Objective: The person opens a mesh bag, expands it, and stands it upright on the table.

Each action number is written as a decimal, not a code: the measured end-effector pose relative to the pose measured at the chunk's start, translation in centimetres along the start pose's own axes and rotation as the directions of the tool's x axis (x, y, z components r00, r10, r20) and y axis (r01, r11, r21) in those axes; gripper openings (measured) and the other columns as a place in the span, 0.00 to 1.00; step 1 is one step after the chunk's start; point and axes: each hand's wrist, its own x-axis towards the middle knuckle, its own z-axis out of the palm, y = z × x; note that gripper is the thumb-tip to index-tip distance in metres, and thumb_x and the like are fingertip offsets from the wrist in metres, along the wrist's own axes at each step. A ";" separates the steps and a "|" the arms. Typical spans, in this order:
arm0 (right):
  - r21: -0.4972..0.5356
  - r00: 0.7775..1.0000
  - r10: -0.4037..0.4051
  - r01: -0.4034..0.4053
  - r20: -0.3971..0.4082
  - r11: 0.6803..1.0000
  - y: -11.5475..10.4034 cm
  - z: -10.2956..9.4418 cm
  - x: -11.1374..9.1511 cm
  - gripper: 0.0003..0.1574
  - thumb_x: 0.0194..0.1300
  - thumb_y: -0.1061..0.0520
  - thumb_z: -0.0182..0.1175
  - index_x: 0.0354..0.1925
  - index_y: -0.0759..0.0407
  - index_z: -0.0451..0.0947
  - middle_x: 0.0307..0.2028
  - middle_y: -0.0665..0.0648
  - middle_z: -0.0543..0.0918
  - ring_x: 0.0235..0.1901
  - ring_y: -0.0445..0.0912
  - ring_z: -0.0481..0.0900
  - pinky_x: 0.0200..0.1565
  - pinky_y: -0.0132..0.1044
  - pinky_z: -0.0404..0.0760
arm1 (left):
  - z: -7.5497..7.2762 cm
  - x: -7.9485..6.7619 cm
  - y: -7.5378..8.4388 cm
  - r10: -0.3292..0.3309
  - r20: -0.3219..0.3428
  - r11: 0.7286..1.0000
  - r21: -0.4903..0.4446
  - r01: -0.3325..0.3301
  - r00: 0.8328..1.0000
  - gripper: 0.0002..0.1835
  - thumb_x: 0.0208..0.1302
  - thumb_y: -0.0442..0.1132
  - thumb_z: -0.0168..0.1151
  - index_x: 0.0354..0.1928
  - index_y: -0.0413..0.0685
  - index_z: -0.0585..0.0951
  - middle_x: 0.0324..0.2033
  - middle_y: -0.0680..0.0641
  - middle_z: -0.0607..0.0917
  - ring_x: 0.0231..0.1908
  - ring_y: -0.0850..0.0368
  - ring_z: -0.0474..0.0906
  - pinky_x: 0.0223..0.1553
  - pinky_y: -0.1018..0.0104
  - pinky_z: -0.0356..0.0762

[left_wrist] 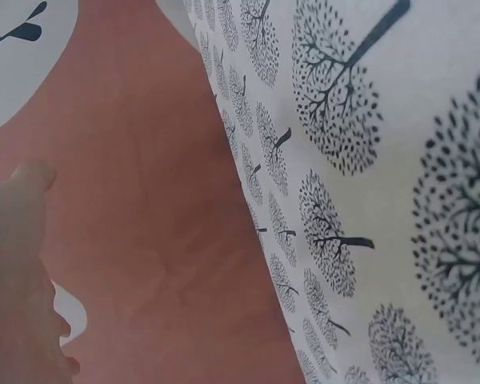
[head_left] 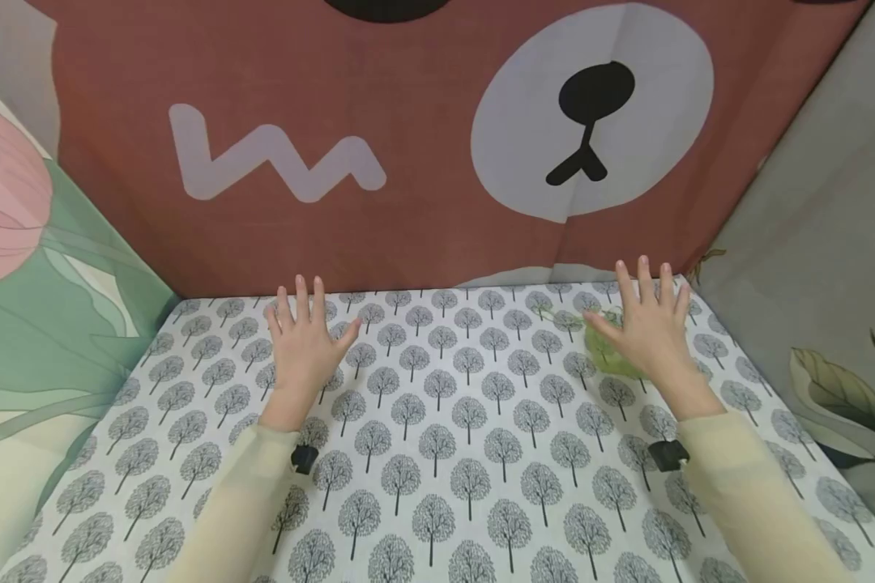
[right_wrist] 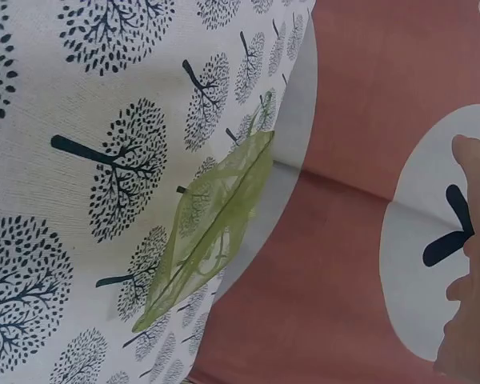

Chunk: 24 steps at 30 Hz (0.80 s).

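Note:
Both hands are held out over a tree-print cloth, fingers straight and spread, with nothing in them. My left hand (head_left: 302, 352) is above the left part of the cloth; its thumb side shows at the edge of the left wrist view. My right hand (head_left: 650, 330) is over the far right part. Nearest to it is a sheer green mesh drawstring bag (head_left: 607, 356), partly hidden behind the hand in the head view. The right wrist view shows the bag (right_wrist: 212, 224) lying on the cloth, apart from the fingers, its thin cord trailing from one end.
The white cloth (head_left: 437, 441) with grey trees covers the table. A reddish-brown hanging with a bear face (head_left: 408, 235) stands along the back edge. Flower-print curtains (head_left: 831, 243) close the right side and a pink-and-green one (head_left: 58, 324) the left. Each wrist wears a small black camera.

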 end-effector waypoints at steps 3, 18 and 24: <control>0.029 1.000 0.005 -0.005 -0.001 1.000 0.2 0.0 0.0 0.59 0.65 0.26 0.44 0.76 0.53 0.30 0.74 0.67 0.30 0.72 0.68 0.24 0.68 0.70 0.23 | 0.1 0.0 0.1 0.002 0.004 1.000 -0.023 -0.002 1.000 0.48 0.65 0.66 0.45 0.75 0.46 0.41 0.75 0.37 0.42 0.74 0.33 0.34 0.74 0.35 0.35; 0.366 0.974 0.138 -0.197 0.182 0.910 4.5 0.5 -0.1 0.48 0.74 0.38 0.40 0.74 0.65 0.36 0.66 0.79 0.58 0.63 0.76 0.56 0.59 0.73 0.62 | 1.9 -0.8 1.7 0.076 -0.035 0.946 -0.313 -0.083 0.996 0.38 0.69 0.53 0.51 0.72 0.38 0.54 0.68 0.33 0.65 0.66 0.34 0.62 0.68 0.41 0.63; 0.405 0.953 0.168 -0.261 0.251 0.876 6.1 0.8 -0.5 0.45 0.74 0.39 0.37 0.71 0.71 0.46 0.63 0.81 0.63 0.60 0.74 0.63 0.56 0.68 0.69 | 2.3 -1.5 2.7 0.103 0.009 0.940 -0.327 -0.094 0.995 0.36 0.69 0.51 0.52 0.71 0.37 0.58 0.64 0.32 0.70 0.63 0.34 0.67 0.64 0.42 0.69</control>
